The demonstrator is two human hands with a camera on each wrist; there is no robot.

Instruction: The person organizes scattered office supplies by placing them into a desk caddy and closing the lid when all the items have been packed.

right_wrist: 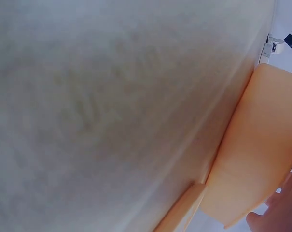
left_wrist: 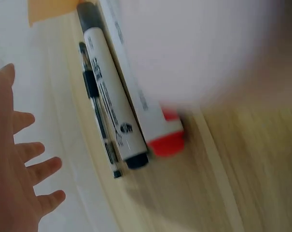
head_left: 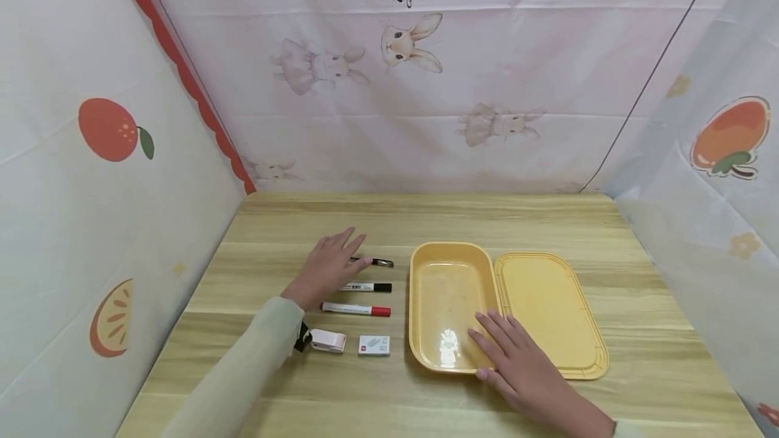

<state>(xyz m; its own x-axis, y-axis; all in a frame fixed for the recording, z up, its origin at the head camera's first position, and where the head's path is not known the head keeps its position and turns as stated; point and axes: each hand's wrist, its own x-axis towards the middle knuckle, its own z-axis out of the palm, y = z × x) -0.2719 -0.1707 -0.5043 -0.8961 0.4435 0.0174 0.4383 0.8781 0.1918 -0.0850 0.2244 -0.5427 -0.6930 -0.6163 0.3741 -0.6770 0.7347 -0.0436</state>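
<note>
My left hand (head_left: 325, 265), fingers straight and spread, hovers over the left ends of a slim black pen (head_left: 383, 263) and a black-capped white marker (head_left: 382, 287). It holds nothing. Nearer lies a red-capped white marker (head_left: 356, 309). In the left wrist view the pen (left_wrist: 98, 113) and black-capped marker (left_wrist: 109, 92) lie side by side, the hand (left_wrist: 20, 159) left of them. My right hand (head_left: 520, 367) extends its fingers over the near right corner of an uncovered yellow plastic box (head_left: 420, 357); whether they touch the rim I cannot tell.
The yellow lid (head_left: 548, 309) lies flat right of the box. A small white carton (head_left: 374, 345) sits left of it, beside a pale device (head_left: 328, 341) near the left wrist. Printed cloth walls (head_left: 389, 147) enclose the wooden table (head_left: 438, 411) at back and sides.
</note>
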